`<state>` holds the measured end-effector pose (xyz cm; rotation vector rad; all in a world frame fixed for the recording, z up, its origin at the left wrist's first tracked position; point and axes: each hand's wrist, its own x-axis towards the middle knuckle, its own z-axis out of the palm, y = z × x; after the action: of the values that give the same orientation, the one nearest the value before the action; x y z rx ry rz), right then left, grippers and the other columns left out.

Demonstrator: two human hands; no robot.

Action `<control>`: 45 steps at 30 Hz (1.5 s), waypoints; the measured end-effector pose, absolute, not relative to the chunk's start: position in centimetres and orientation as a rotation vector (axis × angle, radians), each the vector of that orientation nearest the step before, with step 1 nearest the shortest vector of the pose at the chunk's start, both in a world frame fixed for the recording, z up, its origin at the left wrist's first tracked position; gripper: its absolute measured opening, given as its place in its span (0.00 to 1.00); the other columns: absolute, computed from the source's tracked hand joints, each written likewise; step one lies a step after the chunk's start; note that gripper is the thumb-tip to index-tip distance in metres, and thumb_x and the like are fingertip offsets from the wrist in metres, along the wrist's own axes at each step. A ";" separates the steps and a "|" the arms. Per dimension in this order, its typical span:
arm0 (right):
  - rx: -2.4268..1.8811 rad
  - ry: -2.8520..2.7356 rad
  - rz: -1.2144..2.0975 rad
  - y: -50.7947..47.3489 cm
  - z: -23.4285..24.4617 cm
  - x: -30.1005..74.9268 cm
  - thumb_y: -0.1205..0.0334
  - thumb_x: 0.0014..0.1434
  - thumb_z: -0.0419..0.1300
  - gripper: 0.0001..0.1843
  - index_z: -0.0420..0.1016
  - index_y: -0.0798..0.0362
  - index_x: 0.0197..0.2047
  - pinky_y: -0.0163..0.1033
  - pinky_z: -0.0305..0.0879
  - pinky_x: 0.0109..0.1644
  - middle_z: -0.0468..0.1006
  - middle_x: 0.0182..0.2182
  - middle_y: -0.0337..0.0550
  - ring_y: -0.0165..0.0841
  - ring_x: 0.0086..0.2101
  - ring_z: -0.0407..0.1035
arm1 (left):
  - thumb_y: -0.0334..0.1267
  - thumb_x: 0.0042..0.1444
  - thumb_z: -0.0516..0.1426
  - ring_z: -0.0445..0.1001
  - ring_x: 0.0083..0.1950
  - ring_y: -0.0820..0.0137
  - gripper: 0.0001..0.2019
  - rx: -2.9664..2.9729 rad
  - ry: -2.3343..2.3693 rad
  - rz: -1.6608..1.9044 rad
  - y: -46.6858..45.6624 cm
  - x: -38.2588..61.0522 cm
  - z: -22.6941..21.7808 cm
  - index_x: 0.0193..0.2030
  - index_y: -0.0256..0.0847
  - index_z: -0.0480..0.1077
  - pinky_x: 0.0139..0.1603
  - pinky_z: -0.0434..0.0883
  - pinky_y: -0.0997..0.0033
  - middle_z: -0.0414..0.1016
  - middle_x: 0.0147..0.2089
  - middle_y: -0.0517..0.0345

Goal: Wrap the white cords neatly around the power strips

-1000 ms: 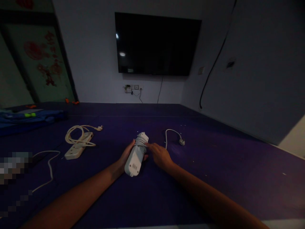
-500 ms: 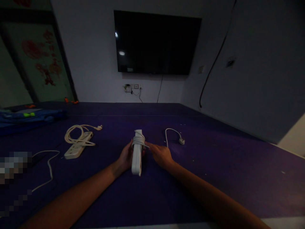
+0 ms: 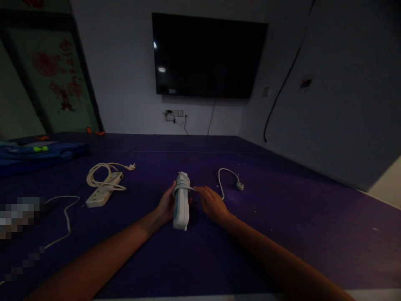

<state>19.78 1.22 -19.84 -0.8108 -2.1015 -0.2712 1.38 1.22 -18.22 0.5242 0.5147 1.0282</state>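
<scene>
On my feed, the white power strip [image 3: 181, 213] has rolled from broad face to narrow side, so winding its cord [image 3: 182, 183] seems underway. My left hand [image 3: 165, 205] grasps the strip over the purple surface [image 3: 140, 267]; my right hand [image 3: 213, 205], fingers nearly closed, pinches the cord.

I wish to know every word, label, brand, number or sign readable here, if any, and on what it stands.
None can be read for certain.
Red characters on the glass door: too blurred.
Possible brand mark under the television screen: too small.
Cord-wrapped power strip: no readable text on the side shown.
</scene>
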 end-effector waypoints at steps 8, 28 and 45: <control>-1.019 -2.109 -0.400 0.5 -18.9 20.0 0.57 0.63 0.49 0.17 0.71 0.48 0.52 0.34 0.65 0.33 0.78 0.33 0.44 0.32 0.30 0.72 | 0.51 0.58 0.49 0.73 0.25 0.69 0.20 0.556 0.485 1.062 0.8 1.5 -18.0 0.37 0.34 0.70 0.32 0.70 0.69 0.74 0.25 0.54; -0.852 -2.096 -0.329 1.1 -19.2 20.0 0.73 0.58 0.46 0.22 0.66 0.54 0.54 0.37 0.70 0.36 0.76 0.37 0.49 0.34 0.35 0.72 | 0.36 0.57 0.52 0.76 0.28 0.68 0.10 0.514 0.509 1.074 1.5 1.0 -18.5 0.35 0.32 0.71 0.36 0.70 0.69 0.77 0.28 0.52; -0.869 -2.068 -0.424 1.9 -19.7 20.2 0.73 0.60 0.45 0.17 0.72 0.56 0.46 0.38 0.70 0.39 0.78 0.35 0.49 0.34 0.35 0.72 | 0.46 0.58 0.51 0.76 0.29 0.66 0.19 0.642 0.543 0.962 0.8 1.0 -18.2 0.40 0.29 0.71 0.31 0.71 0.70 0.77 0.29 0.48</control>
<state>20.16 1.86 -19.72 -0.8692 -2.0685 -0.4236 1.03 0.78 -18.18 0.6424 0.5426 0.9623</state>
